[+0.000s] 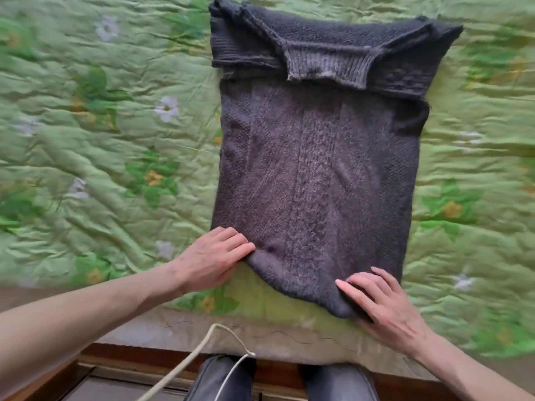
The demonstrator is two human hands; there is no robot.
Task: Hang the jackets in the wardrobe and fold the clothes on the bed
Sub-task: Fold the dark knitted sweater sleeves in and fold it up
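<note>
A dark grey knitted sweater (315, 175) lies flat on the bed's green flowered quilt (95, 134), its length running away from the person; at its far end the sleeves are folded across the body, one ribbed cuff (327, 63) lying on top near the middle (the knit shows a cable pattern down the centre). The left hand (211, 259) sits at the sweater's near left corner, fingers curled over the hem and its grip closed on the fabric there, the edge bunched slightly under the fingertips; the right hand (385, 305) is at the sweater's near right corner, thumb on top and fingers wrapped around the hem, its grip also holding the knit, which is lifted a little off the quilt between the two hands. Nearer than the sweater, the quilt's pale border (289, 340) meets a wooden bed frame (86, 369); a white cord (199, 354) loops across in front of that frame, just beside the person's legs in grey trousers (223, 380). The quilt to either side of the sweater is blurred.
</note>
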